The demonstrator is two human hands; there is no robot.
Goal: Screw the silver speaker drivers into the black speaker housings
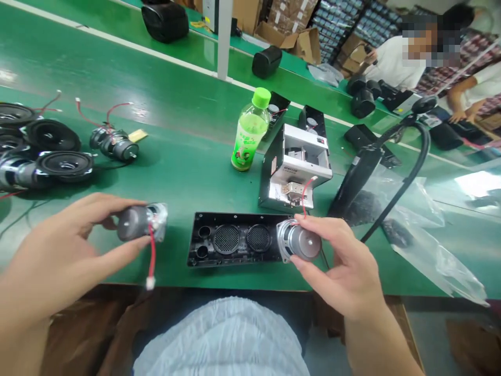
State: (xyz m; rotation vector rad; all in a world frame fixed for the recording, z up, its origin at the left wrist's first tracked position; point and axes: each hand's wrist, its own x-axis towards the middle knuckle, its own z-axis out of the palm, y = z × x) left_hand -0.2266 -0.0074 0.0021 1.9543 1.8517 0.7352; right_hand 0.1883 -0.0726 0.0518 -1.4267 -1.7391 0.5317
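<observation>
My left hand (58,250) grips a small speaker driver (136,222) between thumb and fingers, its red wire with a white plug (151,282) hanging down. My right hand (340,261) holds a second speaker driver (299,241) by its square frame, magnet side up, at the right end of a black speaker housing (235,240). That housing lies flat on the green table (176,172) near its front edge and shows two round mesh grilles. A red wire curls up from the right driver.
Several loose speaker drivers (58,162) with red wires lie at the left. A green bottle (248,130) stands behind the housing, beside a white and black machine (297,167). A black stand and clear plastic bags (422,230) sit at right. Other people work at the far right.
</observation>
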